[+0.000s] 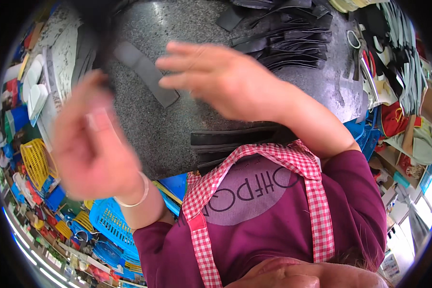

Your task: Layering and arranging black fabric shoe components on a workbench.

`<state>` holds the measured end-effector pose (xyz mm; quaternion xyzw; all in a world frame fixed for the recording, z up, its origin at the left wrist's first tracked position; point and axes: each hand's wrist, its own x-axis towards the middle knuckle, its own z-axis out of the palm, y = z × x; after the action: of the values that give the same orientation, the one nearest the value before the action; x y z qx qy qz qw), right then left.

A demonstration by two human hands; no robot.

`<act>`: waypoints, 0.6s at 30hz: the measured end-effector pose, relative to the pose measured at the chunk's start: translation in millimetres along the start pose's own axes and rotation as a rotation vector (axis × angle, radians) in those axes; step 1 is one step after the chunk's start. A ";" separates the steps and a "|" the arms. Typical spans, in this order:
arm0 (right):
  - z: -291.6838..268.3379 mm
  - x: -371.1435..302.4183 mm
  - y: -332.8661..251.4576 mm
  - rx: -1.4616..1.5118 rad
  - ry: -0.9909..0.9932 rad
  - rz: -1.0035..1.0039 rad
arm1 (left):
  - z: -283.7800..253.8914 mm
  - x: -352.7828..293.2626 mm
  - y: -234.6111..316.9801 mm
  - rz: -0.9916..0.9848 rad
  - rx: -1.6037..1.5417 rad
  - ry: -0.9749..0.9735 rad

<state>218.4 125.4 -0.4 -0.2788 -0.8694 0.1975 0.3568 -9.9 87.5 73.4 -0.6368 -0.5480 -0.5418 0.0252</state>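
Note:
My left hand (98, 144), with a pale band (139, 192) round its wrist, is raised at the left side of the table and smeared by motion. Its fingertips are beside a blurred dark shape (93, 29); whether they grip any of it is unclear. My right hand (230, 79) hovers over the middle of the speckled grey table (144, 125), fingers stretched out and apart, with nothing in it. Just left of its fingertips a single dark grey flat strip (146, 72) lies slantwise on the tabletop.
Stacked black strips (293, 45) lie at the far right of the table, and another pile (230, 139) rests at the near edge by my apron. White-handled scissors (354, 41) are at the right. Blue (113, 221) and yellow (33, 161) baskets stand at lower left.

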 end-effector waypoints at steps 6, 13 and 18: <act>-113.3 -45.6 10.7 -0.239 -0.036 0.255 | 29.4 -66.2 15.3 0.405 -0.115 -0.666; -102.1 -91.9 12.7 -0.361 -0.044 0.322 | 33.8 -90.7 18.3 0.369 -0.057 -0.824; -103.2 -86.8 6.3 -0.451 -0.133 0.159 | 30.9 -95.9 19.5 0.287 -0.074 -0.847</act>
<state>347.2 90.8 20.7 -0.4052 -0.8885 0.0438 0.2110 42.8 34.7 2.8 -0.8724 -0.3965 -0.2437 -0.1490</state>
